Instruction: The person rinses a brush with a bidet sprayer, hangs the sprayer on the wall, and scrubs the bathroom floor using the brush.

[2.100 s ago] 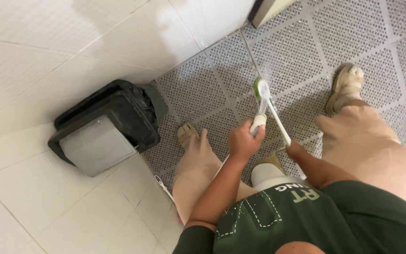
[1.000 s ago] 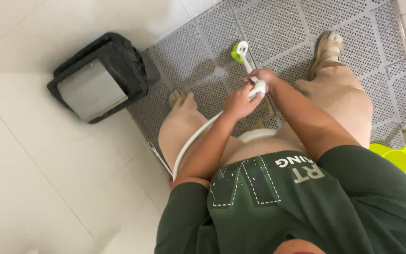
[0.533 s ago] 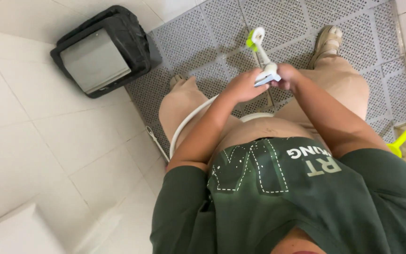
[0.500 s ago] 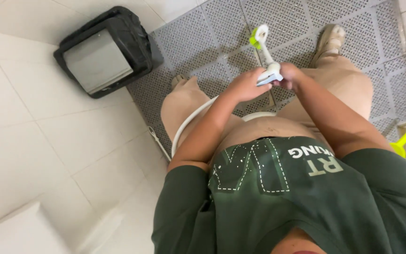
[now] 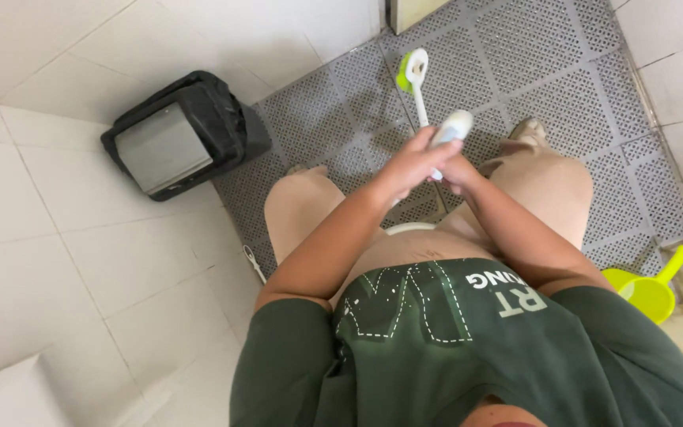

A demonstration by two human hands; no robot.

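Head view, looking down. Left hand point(image 5: 411, 162) closed around a white sprayer point(image 5: 452, 129), held over the grey perforated mat point(image 5: 515, 55) between the knees. Right hand point(image 5: 460, 170) sits just behind it, touching; whether its grip is closed on the brush handle cannot be told. Green-and-white brush point(image 5: 411, 69) lies on the mat beyond. Black bin point(image 5: 175, 134) far left; green scoop point(image 5: 650, 289) near right.
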